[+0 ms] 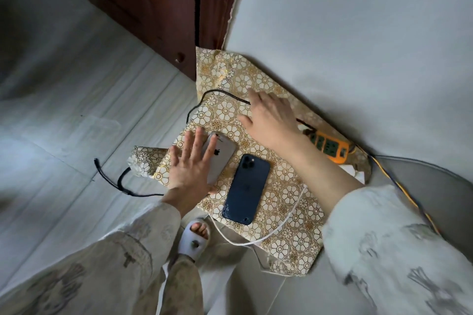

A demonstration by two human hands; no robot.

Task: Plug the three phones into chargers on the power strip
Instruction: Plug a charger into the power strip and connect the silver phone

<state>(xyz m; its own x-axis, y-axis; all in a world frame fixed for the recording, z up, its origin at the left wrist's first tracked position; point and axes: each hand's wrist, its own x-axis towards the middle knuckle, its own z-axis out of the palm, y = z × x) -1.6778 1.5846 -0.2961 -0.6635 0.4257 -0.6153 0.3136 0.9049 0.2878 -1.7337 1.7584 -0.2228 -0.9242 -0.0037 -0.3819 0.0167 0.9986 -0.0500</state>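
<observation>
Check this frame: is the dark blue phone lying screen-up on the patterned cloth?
No, the dark blue phone lies face down, its camera cluster and back showing.

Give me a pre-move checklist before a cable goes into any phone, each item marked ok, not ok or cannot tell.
1. Three phones in sight: not ok. Only the silver phone and dark blue phone show on the patterned cloth.
2. Power strip reachable: ok. The orange power strip lies beside the right forearm.
3. Chargers seated in the strip: cannot tell, the arm hides part of it.
4. Cable in hand: not ok. The right hand is open over the black cable; the left hand rests flat on the silver phone.
5. White cable free: ok, it lies loose beside the blue phone.
</observation>
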